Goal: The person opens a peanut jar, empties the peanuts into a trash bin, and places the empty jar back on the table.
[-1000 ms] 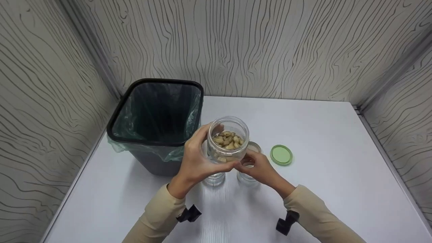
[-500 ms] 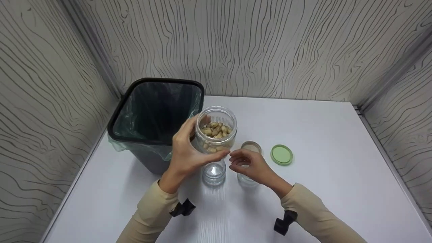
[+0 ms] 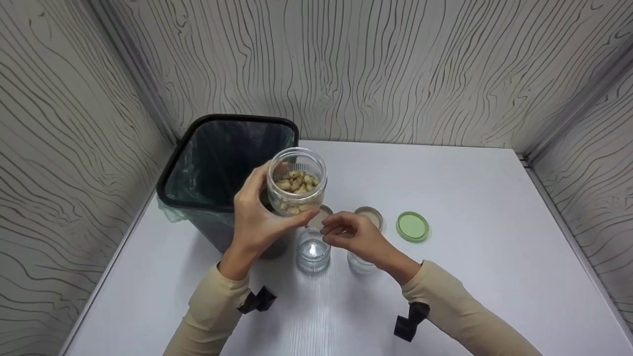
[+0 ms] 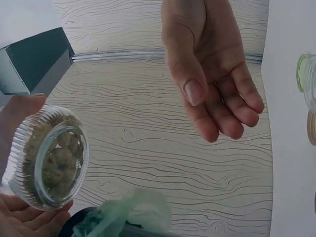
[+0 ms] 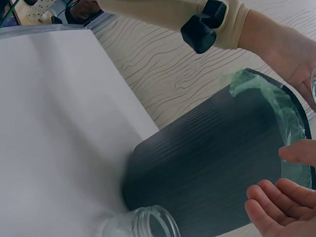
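Note:
In the head view my left hand (image 3: 254, 215) grips a clear ribbed jar (image 3: 298, 200) from its left side, thumb at the front and fingers behind. Peanuts in their shells (image 3: 296, 182) lie in the lower part of this jar, which has no lid on. The jar is raised above the table, near the front right corner of the bin. My right hand (image 3: 358, 237) hovers just right of it with loosely bent fingers and holds nothing. In the left wrist view the jar (image 4: 49, 160) shows its round base, and my right hand (image 4: 212, 79) is apart from it.
A black bin (image 3: 170, 183) with a green liner (image 3: 173, 215) stands at the left. Two more clear jars (image 3: 313, 257) stand below my hands, the right one partly hidden. Two tan round lids (image 3: 370, 215) and a green lid (image 3: 412, 226) lie on the white table (image 3: 474, 198).
My left hand has carried the jar of peanuts left and away from me, closer to the bin. My right hand has come off the jar and drifted slightly left.

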The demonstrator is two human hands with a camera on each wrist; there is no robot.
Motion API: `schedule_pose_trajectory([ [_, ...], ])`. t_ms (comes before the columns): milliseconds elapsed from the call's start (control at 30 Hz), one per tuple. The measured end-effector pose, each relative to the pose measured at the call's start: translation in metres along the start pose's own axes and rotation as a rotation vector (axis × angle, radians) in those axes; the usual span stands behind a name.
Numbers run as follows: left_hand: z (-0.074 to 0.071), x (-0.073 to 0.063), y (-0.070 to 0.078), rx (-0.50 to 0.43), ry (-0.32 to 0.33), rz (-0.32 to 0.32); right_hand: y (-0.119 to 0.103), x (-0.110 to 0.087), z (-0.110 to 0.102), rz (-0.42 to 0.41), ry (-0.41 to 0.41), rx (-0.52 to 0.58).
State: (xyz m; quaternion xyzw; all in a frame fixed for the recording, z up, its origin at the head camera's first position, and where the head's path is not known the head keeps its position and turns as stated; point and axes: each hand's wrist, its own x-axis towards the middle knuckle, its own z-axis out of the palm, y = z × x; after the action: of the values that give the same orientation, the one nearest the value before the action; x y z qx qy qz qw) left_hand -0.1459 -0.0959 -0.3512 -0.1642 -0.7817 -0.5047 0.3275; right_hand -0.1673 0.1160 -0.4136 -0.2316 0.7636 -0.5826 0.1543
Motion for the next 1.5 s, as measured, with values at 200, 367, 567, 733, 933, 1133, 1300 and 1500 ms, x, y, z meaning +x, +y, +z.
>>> schedule_pose_trajectory([
  [200,-0.011,0.006,-0.004,0.002,0.057,-0.012,-0.014,0.004,0.005,0.031,-0.032,0.058],
  [367,-0.017,0.007,-0.006,0.015,0.084,-0.026,-0.021,0.007,0.01,0.033,-0.066,0.11],
  [567,-0.024,0.009,-0.007,0.011,0.102,-0.05,-0.029,0.011,0.015,0.087,-0.102,0.249],
  [733,-0.031,0.01,-0.01,0.008,0.137,-0.073,-0.036,0.018,0.021,0.108,-0.098,0.31],
  [933,-0.037,0.01,-0.014,0.017,0.161,-0.1,-0.042,0.029,0.025,0.101,-0.095,0.443],
  [1133,-0.041,0.01,-0.016,0.041,0.172,-0.104,-0.048,0.039,0.027,0.125,-0.068,0.499],
  [1300,-0.045,0.011,-0.018,0.049,0.192,-0.097,-0.053,0.049,0.028,0.158,-0.039,0.544],
  [1500,-0.05,0.012,-0.018,0.055,0.204,-0.107,-0.059,0.058,0.032,0.216,-0.02,0.575],
])
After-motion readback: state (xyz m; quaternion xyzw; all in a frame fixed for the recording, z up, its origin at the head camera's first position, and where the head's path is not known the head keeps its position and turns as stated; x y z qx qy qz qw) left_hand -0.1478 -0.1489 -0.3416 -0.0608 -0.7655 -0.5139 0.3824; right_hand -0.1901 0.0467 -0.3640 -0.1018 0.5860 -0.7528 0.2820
